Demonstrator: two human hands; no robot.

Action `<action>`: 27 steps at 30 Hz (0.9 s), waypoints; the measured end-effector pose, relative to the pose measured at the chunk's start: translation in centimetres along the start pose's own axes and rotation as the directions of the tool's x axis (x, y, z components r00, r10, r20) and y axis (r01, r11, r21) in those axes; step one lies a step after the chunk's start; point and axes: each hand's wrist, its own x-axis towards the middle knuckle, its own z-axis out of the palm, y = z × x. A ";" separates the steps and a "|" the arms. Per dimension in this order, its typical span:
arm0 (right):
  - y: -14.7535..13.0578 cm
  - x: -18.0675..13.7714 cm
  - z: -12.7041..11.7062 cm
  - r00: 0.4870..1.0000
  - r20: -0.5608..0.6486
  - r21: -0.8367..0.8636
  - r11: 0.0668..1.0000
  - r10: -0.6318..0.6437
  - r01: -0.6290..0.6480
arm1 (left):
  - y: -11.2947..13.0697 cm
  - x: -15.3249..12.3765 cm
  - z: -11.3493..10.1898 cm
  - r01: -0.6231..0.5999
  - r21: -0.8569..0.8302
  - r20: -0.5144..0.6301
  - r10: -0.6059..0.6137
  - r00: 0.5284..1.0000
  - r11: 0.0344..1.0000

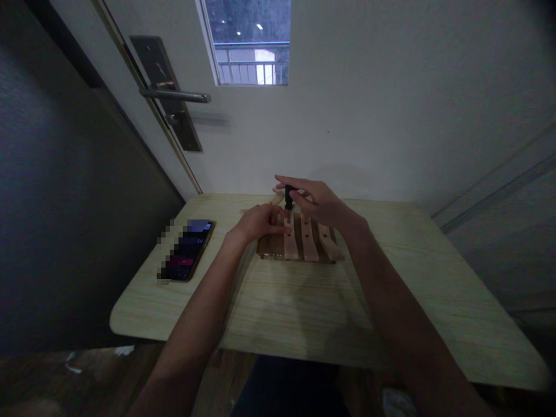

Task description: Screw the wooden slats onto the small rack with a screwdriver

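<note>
Upright over the leftmost wooden strip [291,248] is a screwdriver with a black handle [289,197], its tip close to a hole in the strip. My right hand [319,200] grips that handle between thumb and fingers, with one finger stretched across the top. On the left side, my left hand [260,223] has its thumb and index finger at the same strip, just below the screwdriver; the other fingers are curled and partly hidden. Two more curved strips with dark holes, a middle one [310,248] and a right one [329,246], lie alongside on a brown base [273,248].
A phone [186,255] with its screen lit lies at the left of the pale wooden table [269,313]. Behind the base is another light wooden piece [277,198]. A white door [369,104] with a metal handle [178,94] rises at the table's back edge.
</note>
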 end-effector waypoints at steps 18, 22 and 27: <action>-0.2 0.1 -0.3 0.999 -0.022 -0.003 0.999 -0.046 0.046 | 0.3 -0.1 -0.2 0.006 0.076 -0.005 -0.005 1.000 0.997; -0.2 0.2 -0.2 0.999 -0.049 -0.082 0.997 -0.018 0.014 | 0.0 -0.1 -0.1 -0.027 0.069 -0.020 0.029 0.999 0.997; 0.0 0.4 0.8 0.993 -0.117 -0.145 0.989 -0.031 0.014 | -0.5 0.1 0.1 -0.048 0.061 -0.024 0.049 0.999 0.997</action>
